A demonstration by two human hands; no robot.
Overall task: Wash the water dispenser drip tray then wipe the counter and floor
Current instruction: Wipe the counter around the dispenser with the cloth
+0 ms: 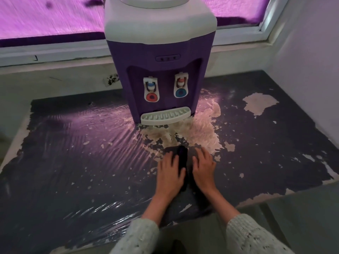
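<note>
A purple and white water dispenser (pixel 161 70) stands at the back of the dark counter (pixel 73 171). Its white slotted drip tray (pixel 165 116) sits in place at the base, under the two taps. In front of it a dark cloth (pixel 180 156) lies flat on the counter. My left hand (pixel 169 173) presses on the cloth's left side and my right hand (pixel 204 169) on its right side, fingers spread and pointing toward the dispenser. The cloth's near part is hidden under my palms.
The counter's dark coating is peeled in pale patches (pixel 260 103), worst in front of the dispenser, and clear film wrinkles over it. A window with a purple-lit blind (pixel 45 19) runs behind. A white wall (pixel 308 70) closes the right side. The counter's front edge is near my sleeves.
</note>
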